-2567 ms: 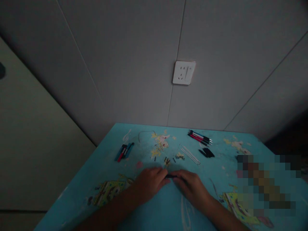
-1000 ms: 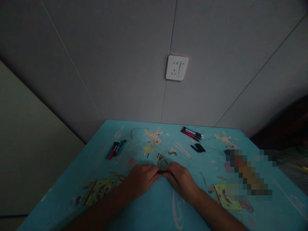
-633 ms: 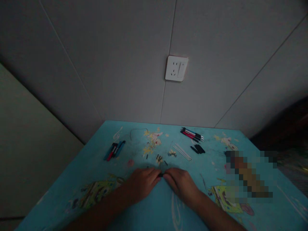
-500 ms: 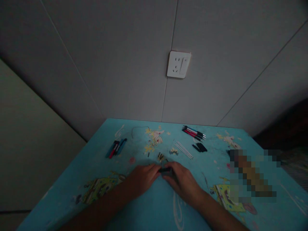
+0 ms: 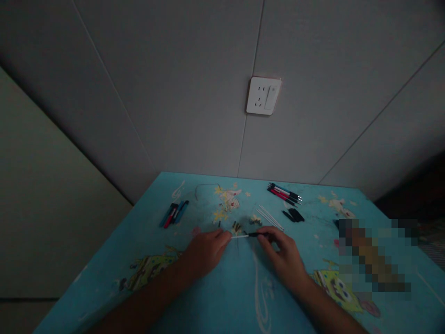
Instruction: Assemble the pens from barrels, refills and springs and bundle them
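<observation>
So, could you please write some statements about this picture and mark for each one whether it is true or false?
1. The right hand holds a slim black piece. True.
2. The left hand holds one end of a white rod. True.
3. The white rod is far apart from the slim black piece. False: they meet, in line with each other.
4. Loose white rods lie on the blue table. True.
5. Pens with silvery tips lie near the far edge of the blue table. True.
6. The left hand holds all the pens with silvery tips. False: they lie together beyond both hands.
</observation>
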### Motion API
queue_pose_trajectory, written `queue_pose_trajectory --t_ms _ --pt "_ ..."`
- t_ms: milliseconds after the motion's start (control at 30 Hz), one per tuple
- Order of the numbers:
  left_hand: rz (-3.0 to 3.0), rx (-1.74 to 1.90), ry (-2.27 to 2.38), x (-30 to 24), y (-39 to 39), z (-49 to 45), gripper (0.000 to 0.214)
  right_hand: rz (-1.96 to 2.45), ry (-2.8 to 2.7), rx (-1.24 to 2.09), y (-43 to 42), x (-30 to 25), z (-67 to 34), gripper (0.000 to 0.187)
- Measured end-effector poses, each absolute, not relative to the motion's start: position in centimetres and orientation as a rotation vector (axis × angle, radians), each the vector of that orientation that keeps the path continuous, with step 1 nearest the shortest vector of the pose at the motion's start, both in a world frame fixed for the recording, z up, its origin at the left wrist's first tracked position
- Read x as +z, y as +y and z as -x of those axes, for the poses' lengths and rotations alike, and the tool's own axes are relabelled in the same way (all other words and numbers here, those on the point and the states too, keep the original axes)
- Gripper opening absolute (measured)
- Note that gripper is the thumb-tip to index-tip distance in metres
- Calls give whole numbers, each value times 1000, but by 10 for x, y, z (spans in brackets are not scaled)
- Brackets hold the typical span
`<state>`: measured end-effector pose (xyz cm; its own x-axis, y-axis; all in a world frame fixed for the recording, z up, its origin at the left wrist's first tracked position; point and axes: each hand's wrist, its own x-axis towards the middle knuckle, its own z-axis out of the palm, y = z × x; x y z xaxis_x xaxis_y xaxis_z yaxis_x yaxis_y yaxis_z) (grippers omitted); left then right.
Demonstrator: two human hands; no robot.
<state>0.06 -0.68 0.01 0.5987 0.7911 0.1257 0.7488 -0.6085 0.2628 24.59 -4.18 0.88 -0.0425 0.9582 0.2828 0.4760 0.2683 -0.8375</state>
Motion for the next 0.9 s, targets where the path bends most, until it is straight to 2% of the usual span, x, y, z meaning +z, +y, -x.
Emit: queue_pose_trajectory --t_ms 233,567,900 --pt "-2602 382 1375 -3 -5 -1 27 1407 -1477 679 -33 9 -263 22" --pt "-2494 373 1467 -9 3 3 28 1545 -2031 465 -29 -9 -250 20" --pt "-2522 313 1464 -3 0 0 28 1739 -2128 246 -27 -8 -229 18"
